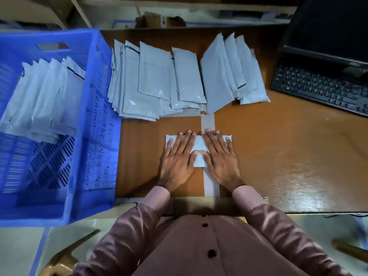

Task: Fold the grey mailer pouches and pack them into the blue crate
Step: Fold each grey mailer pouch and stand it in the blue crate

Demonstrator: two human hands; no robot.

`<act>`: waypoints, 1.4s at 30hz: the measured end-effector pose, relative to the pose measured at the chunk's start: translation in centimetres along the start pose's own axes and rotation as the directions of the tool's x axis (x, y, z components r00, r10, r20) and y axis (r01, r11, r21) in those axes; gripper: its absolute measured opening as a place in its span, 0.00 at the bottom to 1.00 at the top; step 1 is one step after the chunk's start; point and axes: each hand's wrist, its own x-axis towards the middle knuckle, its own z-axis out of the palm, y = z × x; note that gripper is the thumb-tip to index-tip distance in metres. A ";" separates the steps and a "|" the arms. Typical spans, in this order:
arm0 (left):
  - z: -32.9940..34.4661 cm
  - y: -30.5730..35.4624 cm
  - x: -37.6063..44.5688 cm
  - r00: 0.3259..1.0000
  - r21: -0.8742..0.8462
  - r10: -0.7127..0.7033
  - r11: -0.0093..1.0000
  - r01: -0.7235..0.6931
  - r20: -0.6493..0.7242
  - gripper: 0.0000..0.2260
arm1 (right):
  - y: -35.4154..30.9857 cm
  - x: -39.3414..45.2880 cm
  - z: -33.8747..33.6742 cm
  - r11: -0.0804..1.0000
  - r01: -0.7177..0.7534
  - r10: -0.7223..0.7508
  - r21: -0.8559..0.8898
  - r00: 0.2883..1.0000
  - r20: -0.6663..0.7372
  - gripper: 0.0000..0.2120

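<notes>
A folded grey mailer pouch (199, 143) lies flat on the brown desk in front of me. My left hand (178, 158) presses its left half with straight, spread fingers. My right hand (219, 156) presses its right half the same way, thumbs nearly meeting in the middle. The blue crate (59, 200) stands at the left and holds several folded pouches (43, 100) leaning in a row. Two fanned stacks of grey pouches lie at the back of the desk: a wide stack (151, 80) and a smaller stack (233, 70).
A black keyboard (320, 86) and monitor (328, 26) occupy the right rear of the desk. A grey tape strip (210, 184) runs along the desk toward me. Shelving with small boxes (159, 19) sits behind the desk. The desk edge is close to my body.
</notes>
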 end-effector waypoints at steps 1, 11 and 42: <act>0.0 -0.1 0.0 1.000 -0.018 0.001 1.000 -0.001 0.000 0.27 | 0.0 -0.1 -0.1 0.999 -0.002 0.002 0.038 1.000 -0.001 0.28; -1.0 -4.0 -1.8 0.989 -0.057 0.144 0.988 -0.143 0.027 0.32 | 3.2 -1.9 -1.7 0.992 0.127 -0.129 0.029 0.988 0.081 0.32; -1.8 -3.5 -1.5 0.993 -0.119 0.113 0.987 -0.109 0.032 0.31 | 2.6 -1.4 -1.8 0.995 0.081 -0.087 0.059 0.989 0.117 0.32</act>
